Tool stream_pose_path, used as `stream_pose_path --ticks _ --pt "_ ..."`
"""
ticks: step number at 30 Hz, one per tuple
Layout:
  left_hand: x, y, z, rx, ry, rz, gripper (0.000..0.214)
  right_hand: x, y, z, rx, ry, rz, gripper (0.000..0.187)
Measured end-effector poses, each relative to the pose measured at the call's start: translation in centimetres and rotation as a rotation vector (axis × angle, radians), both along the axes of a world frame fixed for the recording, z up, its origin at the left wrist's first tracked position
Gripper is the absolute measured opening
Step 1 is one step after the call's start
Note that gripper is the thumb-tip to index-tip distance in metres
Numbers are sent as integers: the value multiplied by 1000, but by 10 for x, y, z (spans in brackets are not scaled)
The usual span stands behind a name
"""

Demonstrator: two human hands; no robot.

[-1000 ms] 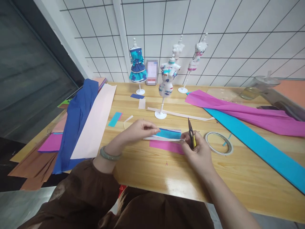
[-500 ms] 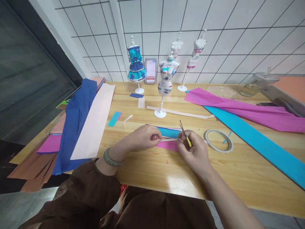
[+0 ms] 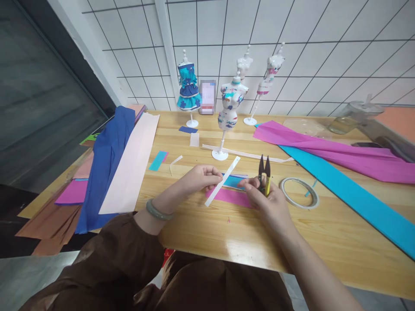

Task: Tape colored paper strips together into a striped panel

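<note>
The left hand pinches a white strip between its fingers, slanted above pink paper on the desk. The right hand grips snips, its fingers perhaps touching the blue paper.

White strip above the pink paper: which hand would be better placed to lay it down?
Probably the left hand: its fingertips hold the white strip, while the right hand is occupied with the snips.
</note>
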State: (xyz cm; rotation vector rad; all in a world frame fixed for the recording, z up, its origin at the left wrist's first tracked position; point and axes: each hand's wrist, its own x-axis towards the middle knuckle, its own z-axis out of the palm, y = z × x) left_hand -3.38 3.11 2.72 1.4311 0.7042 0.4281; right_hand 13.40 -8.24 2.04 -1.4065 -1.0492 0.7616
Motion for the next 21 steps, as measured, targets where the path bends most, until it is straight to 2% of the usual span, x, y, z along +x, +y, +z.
stream_pose_path --ticks 5,14,21 --pt "5 -4 -7 -52 -45 33 18 -11 1 2 -101 -12 80 32" --pt "17 -12 -15 -133 -196 132 16 -17 2 -6 -129 32 183 34" --pt "18 -14 -18 -149 -223 140 17 -16 3 -7 -123 -56 128 31"
